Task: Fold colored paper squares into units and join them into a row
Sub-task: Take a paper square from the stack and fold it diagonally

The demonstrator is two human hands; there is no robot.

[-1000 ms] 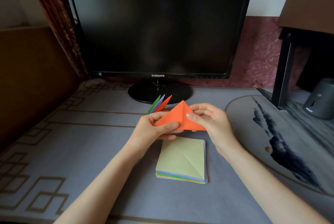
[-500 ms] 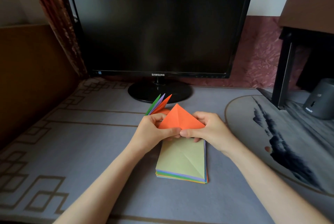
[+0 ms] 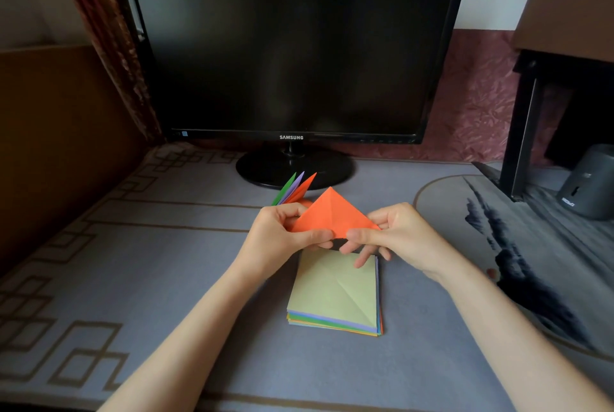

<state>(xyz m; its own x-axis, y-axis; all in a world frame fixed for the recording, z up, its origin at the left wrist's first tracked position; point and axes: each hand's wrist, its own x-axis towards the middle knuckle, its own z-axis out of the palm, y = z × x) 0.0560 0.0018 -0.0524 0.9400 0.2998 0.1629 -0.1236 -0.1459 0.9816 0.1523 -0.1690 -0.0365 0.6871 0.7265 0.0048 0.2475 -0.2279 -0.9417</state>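
Note:
An orange paper (image 3: 330,212), folded into a triangle with its point up, is held above the table. My left hand (image 3: 282,234) pinches its left corner and my right hand (image 3: 392,235) pinches its right corner, thumbs along the lower edge. Under the hands lies a stack of colored paper squares (image 3: 335,295) with a creased pale green sheet on top. Behind my left hand stand folded units (image 3: 294,189), green, purple and orange, joined side by side with their tips pointing up; their lower part is hidden by the hand.
A black monitor (image 3: 292,46) on a round stand (image 3: 294,167) fills the back of the grey patterned table mat (image 3: 133,262). A dark cylinder (image 3: 588,182) and a black furniture leg (image 3: 521,132) stand at the right. A wooden panel (image 3: 59,146) borders the left.
The orange triangle has turned level and come lower. My right hand slid from its upper right edge to the right corner, and both thumbs now lie along the bottom edge.

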